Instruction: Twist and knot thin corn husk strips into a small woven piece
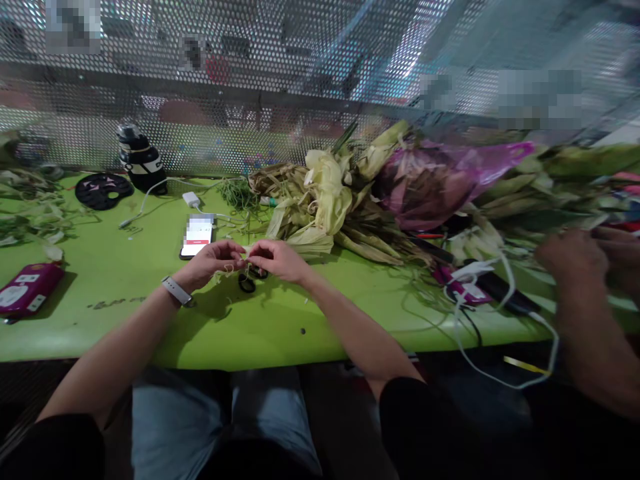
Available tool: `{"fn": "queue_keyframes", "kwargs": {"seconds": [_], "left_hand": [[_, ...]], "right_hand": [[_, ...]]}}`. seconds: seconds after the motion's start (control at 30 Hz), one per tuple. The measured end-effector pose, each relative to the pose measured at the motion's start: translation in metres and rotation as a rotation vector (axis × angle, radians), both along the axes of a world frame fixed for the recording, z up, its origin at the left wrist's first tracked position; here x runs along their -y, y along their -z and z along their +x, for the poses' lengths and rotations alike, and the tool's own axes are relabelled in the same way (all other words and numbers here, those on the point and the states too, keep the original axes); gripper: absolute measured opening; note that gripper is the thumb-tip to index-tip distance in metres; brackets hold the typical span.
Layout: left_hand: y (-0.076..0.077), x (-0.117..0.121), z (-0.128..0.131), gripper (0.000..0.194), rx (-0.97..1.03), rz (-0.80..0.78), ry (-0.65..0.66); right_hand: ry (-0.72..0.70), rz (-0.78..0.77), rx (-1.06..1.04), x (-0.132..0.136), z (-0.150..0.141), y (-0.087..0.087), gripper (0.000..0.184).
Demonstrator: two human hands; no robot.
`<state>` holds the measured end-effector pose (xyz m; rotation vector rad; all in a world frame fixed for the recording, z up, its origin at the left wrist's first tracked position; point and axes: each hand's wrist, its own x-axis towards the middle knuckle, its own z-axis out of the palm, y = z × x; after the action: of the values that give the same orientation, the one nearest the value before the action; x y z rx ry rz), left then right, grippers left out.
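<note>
Just in front of a lit phone (197, 235), my left hand (215, 261) and my right hand (278, 261) meet with fingertips pinched together. Between them is a thin pale strip of corn husk (231, 269), whose frayed end curls below the left fingers. Both hands are closed on it, though the fingers hide most of the piece. Under the right fingertips lie black-handled scissors (247, 283), partly covered by the hands. A large heap of dried corn husks (327, 193) spreads behind my right hand, pale green to brown.
The green table (280, 320) bears a black bottle (141, 160), a black palette-shaped tray (104, 191), a white cable adapter (191, 199), green strands (240, 193), a maroon box (31, 288) and a pink plastic bag (435, 180). At right, a co-worker's hands (575, 260) are near husks and cables.
</note>
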<state>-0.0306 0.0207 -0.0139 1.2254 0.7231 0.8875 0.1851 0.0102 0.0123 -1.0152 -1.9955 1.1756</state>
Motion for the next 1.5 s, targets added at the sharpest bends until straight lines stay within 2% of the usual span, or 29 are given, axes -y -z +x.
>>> {"fn": "queue_keyframes", "kwargs": {"seconds": [0.13, 0.43, 0.6, 0.8, 1.1, 1.2, 1.33, 1.5], "left_hand": [[0.003, -0.001, -0.001, 0.03, 0.033, -0.078, -0.002], [-0.001, -0.001, -0.002, 0.03, 0.058, -0.161, -0.005], [0.0, -0.002, -0.004, 0.029, 0.057, -0.171, -0.004], [-0.003, 0.001, -0.002, 0.025, 0.017, -0.168, -0.079], [-0.003, -0.001, -0.004, 0.034, 0.015, -0.221, -0.06], [-0.006, 0.0, -0.003, 0.036, -0.01, -0.237, -0.092], [-0.007, 0.004, 0.002, 0.036, -0.088, -0.18, -0.184], [-0.001, 0.009, 0.01, 0.035, -0.196, 0.018, -0.199]], "right_hand": [[0.026, 0.223, 0.129, 0.002, 0.0, -0.003, 0.013], [0.034, 0.228, 0.135, 0.003, 0.001, -0.005, 0.014], [0.027, 0.346, 0.158, 0.001, 0.001, -0.002, 0.012], [0.012, 0.531, 0.19, -0.001, 0.0, 0.006, 0.012], [-0.019, 0.637, 0.201, -0.004, 0.001, 0.009, 0.011], [-0.024, 0.653, 0.209, -0.005, 0.0, 0.012, 0.012], [-0.021, 0.678, 0.226, -0.006, -0.001, 0.016, 0.014], [-0.029, 0.688, 0.258, -0.004, -0.002, 0.018, 0.016]]}}
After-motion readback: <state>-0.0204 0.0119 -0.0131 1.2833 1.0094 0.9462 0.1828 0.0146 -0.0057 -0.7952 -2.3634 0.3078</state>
